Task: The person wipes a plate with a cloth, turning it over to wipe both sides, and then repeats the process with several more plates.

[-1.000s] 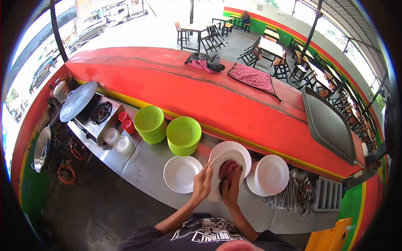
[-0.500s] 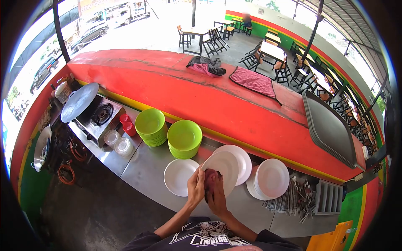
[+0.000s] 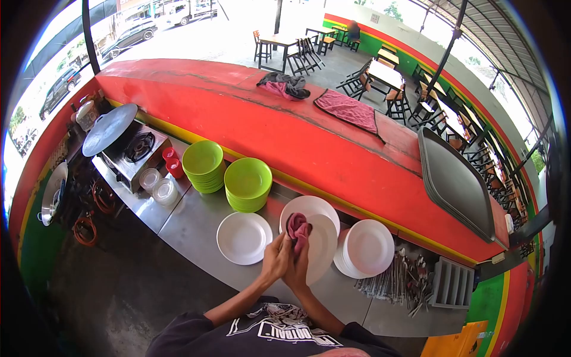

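My left hand is closed on the near-left rim of a white plate, which is tilted over the counter. Pressed to the plate's rim, a bunched pink cloth with dark edging is in my right hand. The two hands are close together, and part of their fingers is hidden. Behind the held plate a stack of white plates shows in part. To the left lies another white plate, and to the right stands a taller stack of white plates.
Two stacks of green bowls stand by the red ledge. Further left are red cups, clear lids and a gas stove. Cutlery and a grey cutlery tray lie right. Dark trays rest on the ledge.
The cloth has moved up along the plate's left rim, and my right hand has moved up with it, closing round the edge. The whole view has shifted slightly.
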A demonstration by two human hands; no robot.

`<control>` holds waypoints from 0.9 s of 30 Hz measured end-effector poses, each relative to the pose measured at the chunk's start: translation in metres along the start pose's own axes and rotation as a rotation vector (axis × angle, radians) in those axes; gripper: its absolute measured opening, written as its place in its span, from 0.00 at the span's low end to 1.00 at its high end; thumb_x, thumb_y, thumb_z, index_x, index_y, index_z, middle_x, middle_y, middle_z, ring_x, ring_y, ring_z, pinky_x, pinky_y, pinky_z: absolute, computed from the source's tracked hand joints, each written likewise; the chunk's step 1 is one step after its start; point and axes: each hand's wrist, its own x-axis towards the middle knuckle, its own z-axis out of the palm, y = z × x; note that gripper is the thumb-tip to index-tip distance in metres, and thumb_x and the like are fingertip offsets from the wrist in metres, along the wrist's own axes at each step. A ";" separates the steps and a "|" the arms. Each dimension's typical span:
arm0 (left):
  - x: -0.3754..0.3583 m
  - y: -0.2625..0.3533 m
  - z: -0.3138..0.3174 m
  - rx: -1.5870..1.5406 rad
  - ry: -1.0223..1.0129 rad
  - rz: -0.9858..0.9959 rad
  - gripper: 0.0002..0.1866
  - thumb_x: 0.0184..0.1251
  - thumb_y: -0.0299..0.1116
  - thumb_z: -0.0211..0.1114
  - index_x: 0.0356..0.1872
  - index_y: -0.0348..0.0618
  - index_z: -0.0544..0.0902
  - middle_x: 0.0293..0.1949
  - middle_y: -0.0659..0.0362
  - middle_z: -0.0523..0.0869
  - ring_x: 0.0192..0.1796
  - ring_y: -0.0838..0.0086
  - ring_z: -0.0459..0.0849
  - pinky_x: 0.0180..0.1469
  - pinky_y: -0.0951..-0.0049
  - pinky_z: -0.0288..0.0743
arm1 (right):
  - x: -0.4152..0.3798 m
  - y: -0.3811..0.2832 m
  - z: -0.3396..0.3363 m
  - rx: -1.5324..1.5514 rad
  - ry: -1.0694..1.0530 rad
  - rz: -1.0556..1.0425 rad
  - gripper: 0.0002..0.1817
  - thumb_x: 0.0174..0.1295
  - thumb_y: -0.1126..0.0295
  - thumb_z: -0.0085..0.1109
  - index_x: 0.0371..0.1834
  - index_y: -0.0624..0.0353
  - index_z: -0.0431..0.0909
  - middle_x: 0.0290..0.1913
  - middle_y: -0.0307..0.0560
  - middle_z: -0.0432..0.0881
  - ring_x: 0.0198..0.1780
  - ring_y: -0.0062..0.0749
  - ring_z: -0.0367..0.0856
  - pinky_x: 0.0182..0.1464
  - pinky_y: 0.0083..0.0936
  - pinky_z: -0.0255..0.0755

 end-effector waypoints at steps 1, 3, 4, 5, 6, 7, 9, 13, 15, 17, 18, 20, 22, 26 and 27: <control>0.000 0.012 0.002 -0.049 0.001 0.004 0.22 0.83 0.43 0.52 0.62 0.34 0.79 0.46 0.57 0.88 0.48 0.82 0.79 0.52 0.77 0.75 | -0.006 -0.004 -0.003 0.004 -0.077 -0.023 0.34 0.72 0.72 0.51 0.78 0.68 0.50 0.78 0.65 0.55 0.80 0.52 0.52 0.79 0.40 0.46; 0.003 0.018 0.006 -0.012 0.073 0.029 0.22 0.83 0.43 0.52 0.63 0.34 0.79 0.47 0.58 0.87 0.49 0.81 0.79 0.52 0.78 0.75 | -0.016 -0.006 -0.014 -0.014 -0.153 -0.100 0.34 0.70 0.75 0.51 0.78 0.68 0.52 0.78 0.66 0.56 0.81 0.53 0.51 0.79 0.41 0.45; 0.002 0.023 0.008 0.013 0.096 0.053 0.24 0.83 0.44 0.53 0.64 0.34 0.78 0.47 0.58 0.87 0.49 0.81 0.79 0.53 0.79 0.75 | -0.020 -0.008 -0.021 -0.023 -0.191 -0.138 0.34 0.69 0.77 0.50 0.78 0.67 0.53 0.78 0.66 0.56 0.81 0.54 0.50 0.79 0.41 0.45; 0.000 0.023 0.011 -0.005 0.090 0.066 0.24 0.82 0.45 0.53 0.65 0.34 0.78 0.47 0.59 0.87 0.49 0.81 0.78 0.53 0.79 0.75 | -0.026 -0.009 -0.030 -0.089 -0.210 -0.145 0.34 0.67 0.78 0.50 0.77 0.67 0.54 0.78 0.66 0.56 0.81 0.55 0.50 0.79 0.42 0.44; -0.002 0.020 0.013 -0.023 0.086 0.079 0.25 0.82 0.45 0.53 0.65 0.35 0.77 0.47 0.59 0.87 0.48 0.81 0.78 0.52 0.79 0.74 | -0.032 -0.010 -0.041 -0.156 -0.230 -0.152 0.34 0.65 0.79 0.50 0.77 0.67 0.56 0.78 0.66 0.57 0.81 0.56 0.49 0.80 0.43 0.44; -0.004 0.017 0.016 -0.042 0.085 0.091 0.25 0.82 0.46 0.54 0.66 0.35 0.77 0.47 0.59 0.87 0.48 0.82 0.78 0.52 0.79 0.74 | -0.036 -0.010 -0.051 -0.215 -0.216 -0.171 0.34 0.64 0.80 0.49 0.76 0.67 0.57 0.78 0.65 0.57 0.81 0.56 0.49 0.80 0.43 0.43; -0.017 0.014 0.026 0.005 0.066 0.078 0.26 0.81 0.48 0.54 0.66 0.36 0.77 0.44 0.61 0.86 0.46 0.82 0.77 0.50 0.80 0.74 | -0.044 -0.008 -0.072 -0.325 -0.151 -0.221 0.35 0.62 0.82 0.46 0.76 0.67 0.58 0.78 0.63 0.57 0.81 0.55 0.51 0.80 0.44 0.44; -0.056 0.019 0.055 0.192 -0.010 0.012 0.26 0.82 0.46 0.52 0.67 0.34 0.75 0.50 0.58 0.85 0.52 0.79 0.77 0.57 0.77 0.72 | -0.044 0.003 -0.113 -0.297 0.129 -0.149 0.37 0.60 0.85 0.44 0.77 0.64 0.57 0.80 0.59 0.53 0.81 0.52 0.50 0.80 0.42 0.44; -0.075 0.026 0.075 0.249 -0.084 -0.056 0.27 0.83 0.46 0.51 0.68 0.33 0.74 0.54 0.56 0.85 0.57 0.78 0.77 0.62 0.76 0.70 | -0.038 -0.007 -0.134 -0.270 0.299 -0.176 0.37 0.59 0.84 0.44 0.77 0.64 0.56 0.81 0.59 0.52 0.82 0.52 0.47 0.80 0.42 0.41; -0.097 0.030 0.102 0.240 -0.155 -0.111 0.27 0.83 0.46 0.51 0.68 0.34 0.74 0.55 0.57 0.85 0.58 0.78 0.77 0.62 0.75 0.69 | -0.034 -0.019 -0.148 -0.093 0.480 -0.199 0.38 0.58 0.82 0.46 0.77 0.66 0.56 0.80 0.60 0.54 0.83 0.54 0.40 0.81 0.45 0.36; -0.104 0.018 0.116 0.296 -0.089 0.054 0.26 0.79 0.53 0.53 0.65 0.47 0.79 0.38 0.51 0.90 0.41 0.76 0.84 0.46 0.69 0.77 | -0.034 -0.023 -0.154 -0.002 0.473 -0.215 0.37 0.59 0.81 0.48 0.76 0.66 0.56 0.80 0.59 0.54 0.83 0.55 0.41 0.81 0.46 0.36; -0.118 0.003 0.133 0.324 -0.129 0.008 0.25 0.79 0.53 0.53 0.66 0.48 0.79 0.41 0.47 0.90 0.43 0.72 0.86 0.47 0.68 0.78 | -0.036 -0.033 -0.163 0.056 0.438 -0.269 0.36 0.60 0.78 0.51 0.76 0.66 0.57 0.80 0.59 0.55 0.83 0.56 0.42 0.80 0.47 0.37; -0.131 -0.001 0.146 0.344 -0.138 0.054 0.25 0.79 0.53 0.53 0.66 0.50 0.78 0.41 0.41 0.88 0.45 0.68 0.88 0.48 0.66 0.78 | -0.043 -0.048 -0.176 -0.107 0.378 -0.341 0.32 0.64 0.69 0.55 0.72 0.65 0.64 0.76 0.58 0.61 0.81 0.59 0.47 0.79 0.51 0.41; -0.152 0.000 0.165 0.370 -0.067 0.127 0.25 0.80 0.51 0.53 0.67 0.48 0.77 0.29 0.48 0.82 0.31 0.76 0.79 0.37 0.70 0.73 | -0.038 -0.033 -0.213 -0.311 0.319 -0.534 0.26 0.66 0.64 0.49 0.66 0.64 0.72 0.71 0.58 0.69 0.78 0.59 0.55 0.79 0.51 0.44; -0.159 0.011 0.165 0.398 -0.059 0.086 0.25 0.80 0.50 0.53 0.67 0.47 0.77 0.26 0.51 0.80 0.29 0.78 0.75 0.34 0.71 0.71 | -0.036 -0.030 -0.219 -0.279 0.350 -0.499 0.26 0.66 0.65 0.49 0.66 0.64 0.71 0.71 0.58 0.69 0.78 0.59 0.56 0.79 0.51 0.45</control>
